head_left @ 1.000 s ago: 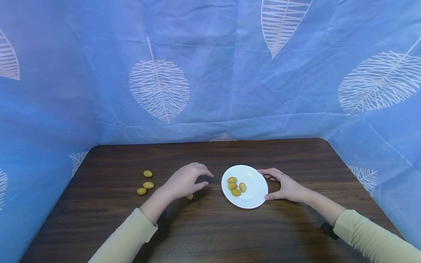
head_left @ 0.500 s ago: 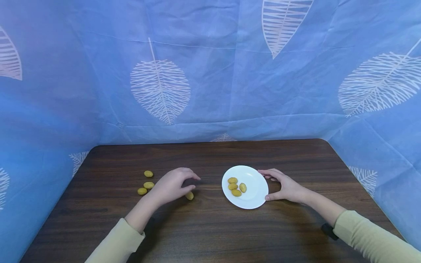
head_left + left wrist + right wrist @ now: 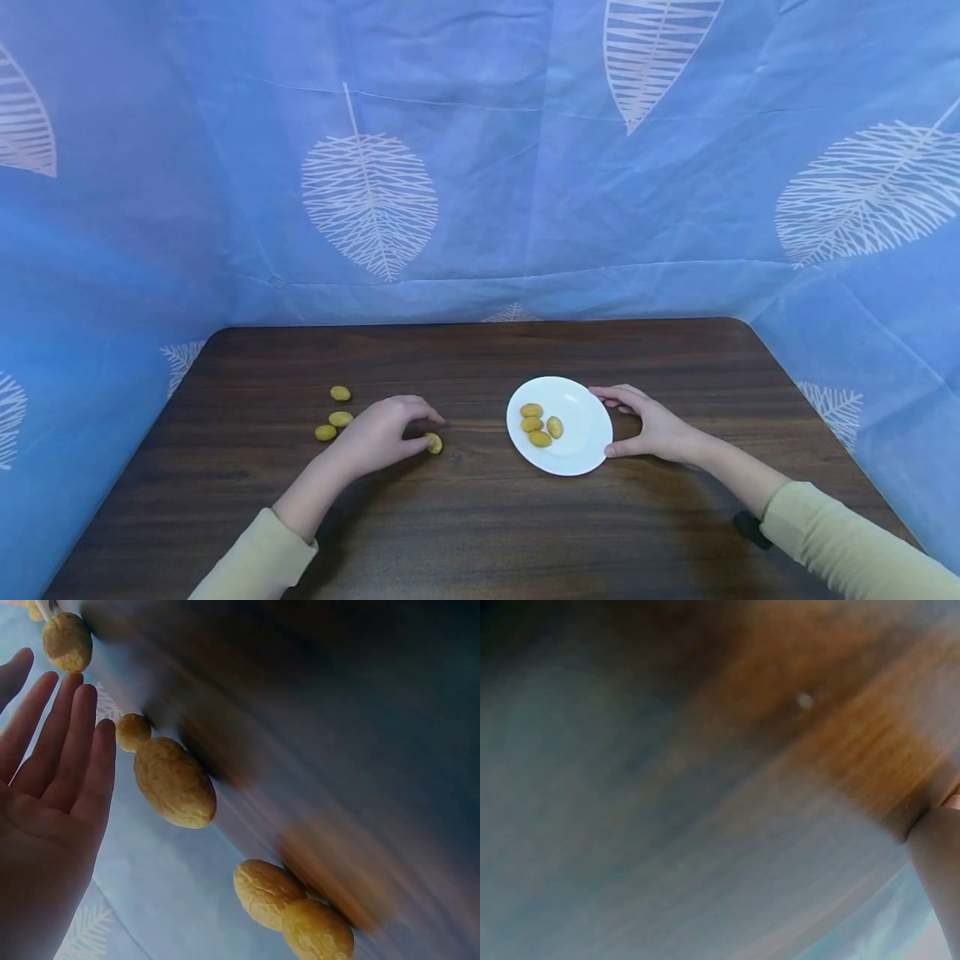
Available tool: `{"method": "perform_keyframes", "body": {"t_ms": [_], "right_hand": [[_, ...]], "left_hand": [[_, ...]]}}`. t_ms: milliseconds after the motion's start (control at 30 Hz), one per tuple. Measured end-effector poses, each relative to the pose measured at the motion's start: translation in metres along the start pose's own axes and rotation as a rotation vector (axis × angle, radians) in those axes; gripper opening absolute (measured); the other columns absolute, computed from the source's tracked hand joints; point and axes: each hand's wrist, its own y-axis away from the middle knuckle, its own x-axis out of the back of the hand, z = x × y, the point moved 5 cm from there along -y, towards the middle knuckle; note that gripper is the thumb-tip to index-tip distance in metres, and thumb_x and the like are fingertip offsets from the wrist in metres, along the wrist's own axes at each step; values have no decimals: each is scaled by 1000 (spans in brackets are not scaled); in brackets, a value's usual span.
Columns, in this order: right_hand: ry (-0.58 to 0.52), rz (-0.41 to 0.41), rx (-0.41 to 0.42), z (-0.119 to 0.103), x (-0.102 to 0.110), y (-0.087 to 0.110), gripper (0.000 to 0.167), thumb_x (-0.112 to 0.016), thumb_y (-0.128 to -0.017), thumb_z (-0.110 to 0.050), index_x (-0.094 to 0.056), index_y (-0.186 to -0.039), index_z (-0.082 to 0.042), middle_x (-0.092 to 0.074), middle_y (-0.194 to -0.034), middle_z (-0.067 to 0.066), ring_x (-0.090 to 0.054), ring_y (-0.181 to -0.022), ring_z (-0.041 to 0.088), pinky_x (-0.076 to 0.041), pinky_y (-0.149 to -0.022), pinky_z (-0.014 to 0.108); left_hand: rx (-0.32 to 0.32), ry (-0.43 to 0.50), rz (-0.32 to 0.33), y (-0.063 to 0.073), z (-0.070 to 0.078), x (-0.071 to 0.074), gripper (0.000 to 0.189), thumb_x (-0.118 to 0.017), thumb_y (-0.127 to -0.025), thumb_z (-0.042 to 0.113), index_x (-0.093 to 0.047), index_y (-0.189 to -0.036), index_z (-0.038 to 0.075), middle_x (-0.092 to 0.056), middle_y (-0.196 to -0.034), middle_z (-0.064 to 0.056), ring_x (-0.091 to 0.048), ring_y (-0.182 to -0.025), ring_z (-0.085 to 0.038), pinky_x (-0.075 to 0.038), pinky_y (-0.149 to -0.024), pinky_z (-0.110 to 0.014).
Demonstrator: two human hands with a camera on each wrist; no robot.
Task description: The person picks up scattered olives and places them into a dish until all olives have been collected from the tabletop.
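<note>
In the head view my left hand (image 3: pixel 381 435) hovers over the table with its thumb tip right at a small wrinkled yellow oval fruit (image 3: pixel 436 443). The left wrist view shows that hand's fingers (image 3: pixel 81 742) nearly straight, with a yellow fruit (image 3: pixel 67 643) just beyond their tips. On the right, my right hand (image 3: pixel 660 429) holds the rim of a white plate (image 3: pixel 583 417) between thumb and fingers. Several similar fruits (image 3: pixel 554 427) lie on the plate's left half. The right wrist view catches only part of the hand (image 3: pixel 939 851) and blurred tabletop.
Three more yellow fruits lie left of my left hand: one farther back (image 3: pixel 341 393), another fruit (image 3: pixel 340 419) beside the wrist and a third (image 3: pixel 326 432) close to it. The dark wooden table (image 3: pixel 480 533) ends at a blue leaf-patterned cloth (image 3: pixel 487 167).
My left hand has moved left and down, away from the plate, to the single fruit, which shows more from under the hand. The right hand and the plate stay put.
</note>
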Motion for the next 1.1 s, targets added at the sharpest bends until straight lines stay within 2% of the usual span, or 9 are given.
{"method": "perform_keyframes", "body": {"t_ms": [267,500,733,933,1100], "right_hand": [[4,1,10,1,0,-2,87,-95,-81,-23,-52,-153,-3,-57,-146,17,-54,-125,15,-49,-107,22],[4,-1,9,1,0,-1,87,-95,-81,-23,-52,-153,-3,-57,-146,17,-55,-126,16,-49,-108,22],[0,0,8,1,0,0,87,-95,-81,-23,-52,-153,-2,-57,-147,18,-55,-126,17,-50,-107,23],[-11,2,17,2,-1,0,86,-94,-81,-22,-52,-154,-3,-56,-147,18,-54,-125,10,-48,-107,20],[-18,10,15,4,-2,0,86,-94,-81,-22,-52,-153,-3,-57,-146,18,-52,-124,4,-46,-106,16]], "left_hand": [[35,11,-39,0,-5,-4,28,-84,-92,17,-79,-120,15,-78,-112,0,-72,-101,-16,-61,-90,-43],[13,21,-72,-1,-6,-9,21,-83,-93,12,-79,-114,14,-78,-117,-3,-72,-119,-27,-59,-100,-49],[23,29,-61,-1,-5,-9,17,-83,-93,12,-79,-109,15,-76,-108,1,-72,-102,-18,-61,-88,-42],[33,30,-54,-4,-5,-9,13,-84,-92,14,-80,-105,16,-76,-103,4,-70,-96,-14,-60,-86,-39],[15,25,-19,-8,-2,-8,12,-85,-92,16,-80,-103,17,-75,-100,6,-66,-90,-9,-59,-82,-34]]}}
